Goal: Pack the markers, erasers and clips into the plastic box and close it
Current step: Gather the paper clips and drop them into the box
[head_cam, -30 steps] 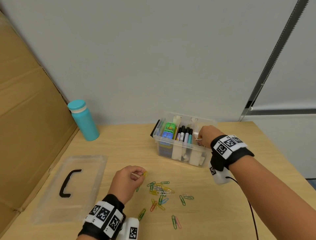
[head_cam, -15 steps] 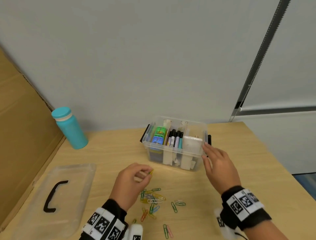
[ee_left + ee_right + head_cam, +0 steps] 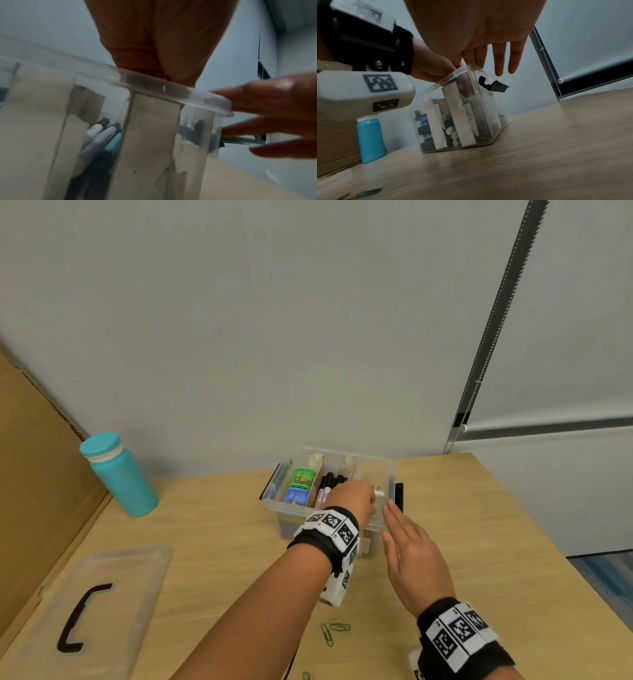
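Observation:
The clear plastic box (image 3: pixel 291 520) stands open at the table's back, with two erasers (image 3: pixel 300 478) in its left compartment and markers (image 3: pixel 327 484) in the middle one. My left hand (image 3: pixel 371 498) reaches over the front rim (image 3: pixel 171 90) into the right compartment, its fingertips (image 3: pixel 164 73) pinched together on a thin paper clip. Coloured clips (image 3: pixel 494 125) lie at that compartment's bottom. My right hand (image 3: pixel 388 522) is flat and open beside the box's right front corner, fingers (image 3: pixel 274 97) at the wall. Loose paper clips (image 3: pixel 337 628) lie on the table near me.
The clear lid (image 3: pixel 102 594) with a black handle lies at the front left. A teal bottle (image 3: pixel 120 474) stands at the back left next to a cardboard sheet (image 3: pixel 34 474). A black latch (image 3: pixel 399 496) sticks out from the box's right end. The table edge runs along the right.
My left hand rose from the clip pile and moved to the box's right compartment. My right hand left that compartment and now sits open beside the box.

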Tool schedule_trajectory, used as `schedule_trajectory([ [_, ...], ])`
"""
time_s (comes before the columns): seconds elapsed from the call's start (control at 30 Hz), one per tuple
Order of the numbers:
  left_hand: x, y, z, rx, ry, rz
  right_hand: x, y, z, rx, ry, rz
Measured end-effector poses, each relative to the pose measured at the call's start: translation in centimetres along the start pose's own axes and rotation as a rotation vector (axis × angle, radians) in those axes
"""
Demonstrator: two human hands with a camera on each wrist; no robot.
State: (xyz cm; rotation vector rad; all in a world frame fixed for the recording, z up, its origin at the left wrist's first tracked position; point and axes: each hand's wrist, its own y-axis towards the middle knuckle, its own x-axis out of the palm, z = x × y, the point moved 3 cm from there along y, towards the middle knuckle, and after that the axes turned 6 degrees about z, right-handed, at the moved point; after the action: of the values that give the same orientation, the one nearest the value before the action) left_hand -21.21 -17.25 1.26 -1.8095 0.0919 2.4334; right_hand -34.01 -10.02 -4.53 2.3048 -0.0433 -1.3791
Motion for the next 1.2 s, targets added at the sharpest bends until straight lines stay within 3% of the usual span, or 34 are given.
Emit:
schedule_trajectory([
  [0.1, -0.9, -0.2, -0.1, 0.010, -0.036, -0.023, 0.1, -0.1, 0.0, 0.004, -0.014, -0.011],
  [0.33, -5.0, -8.1, -4.7, -0.025, -0.323, 0.239, -0.4, -0.2, -1.0, 0.023, -0.072, -0.041],
  [0.47, -2.9, -14.3, -10.5, -0.159, -0.242, 0.172, -1.0, -1.8, -4.4, -0.094, -0.056, 0.039],
  [0.53, -0.5, -17.0, -13.4, -0.267, -0.157, 0.032, 0.5, -3.4, -5.8, -0.131, 0.000, -0.156],
  [0.63, 3.0, -20.7, -16.2, -0.381, -0.155, -0.151, 3.8, -5.8, -6.0, 0.001, -0.022, -0.595],
  [0.7, 4.7, -22.7, -17.1, -0.394, -0.190, -0.206, 5.1, -6.5, -6.0, 0.064, -0.074, -0.721],
  [0.8, 6.3, -24.6, -17.8, -0.420, -0.274, -0.223, 6.0, -6.6, -6.8, 0.067, -0.055, -0.680],
  [0.97, 6.6, -25.0, -17.9, -0.370, -0.330, -0.113, 7.0, -6.5, -7.9, 0.063, -0.123, -0.642],
  [1.1, 6.6, -24.6, -17.2, -0.299, -0.252, -0.079, 7.2, -6.5, -8.9, 0.034, -0.199, -0.649],
  [1.2, 6.5, -24.1, -16.7, -0.239, -0.122, -0.067, 6.9, -6.3, -8.0, 0.141, -0.039, -0.647],
])
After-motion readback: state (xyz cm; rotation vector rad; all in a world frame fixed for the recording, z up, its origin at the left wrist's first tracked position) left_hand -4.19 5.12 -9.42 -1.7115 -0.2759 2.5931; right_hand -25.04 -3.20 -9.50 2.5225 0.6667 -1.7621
